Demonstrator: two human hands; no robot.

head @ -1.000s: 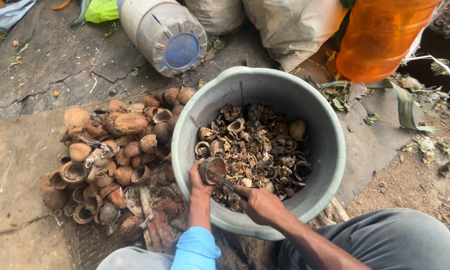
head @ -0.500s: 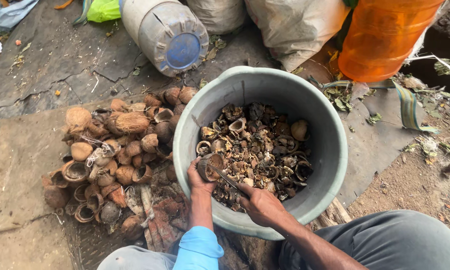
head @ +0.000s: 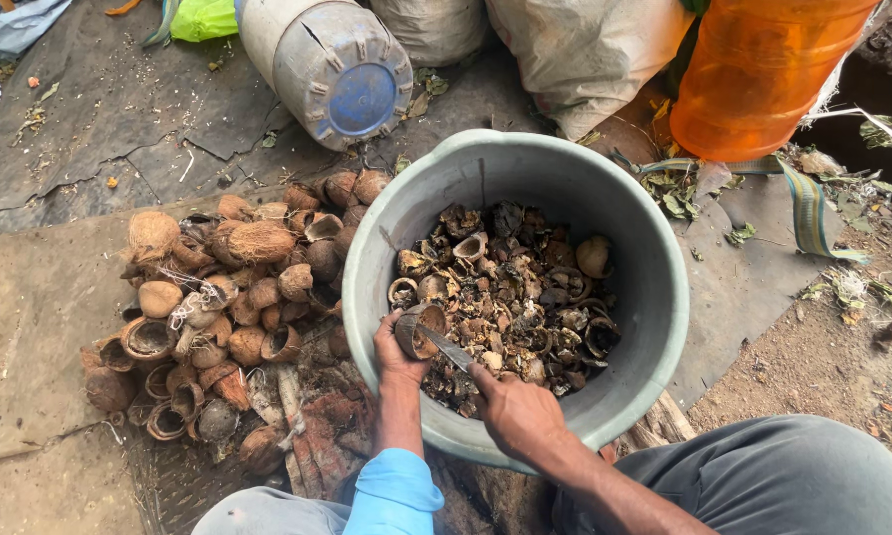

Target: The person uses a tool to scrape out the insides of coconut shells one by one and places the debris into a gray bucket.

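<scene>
My left hand (head: pixel 394 349) grips a small brown coconut shell half (head: pixel 418 330) just inside the near rim of a grey round tub (head: pixel 654 248). My right hand (head: pixel 513 411) holds a knife (head: pixel 446 349) whose blade points into the shell's hollow. The tub holds several dark shell pieces and scraps (head: pixel 510 297). A pile of husky coconut shells (head: pixel 228 297) lies on the ground to the left of the tub.
A grey plastic drum (head: pixel 329 64) lies on its side at the back. An orange container (head: pixel 763 74) and pale sacks (head: pixel 585 50) stand behind the tub. Flat cardboard (head: pixel 40 327) covers the ground on the left. My knees flank the tub's near side.
Both hands have shifted slightly deeper over the tub's near rim, with the knife blade now working inside the shell. The tub and pile stay put.
</scene>
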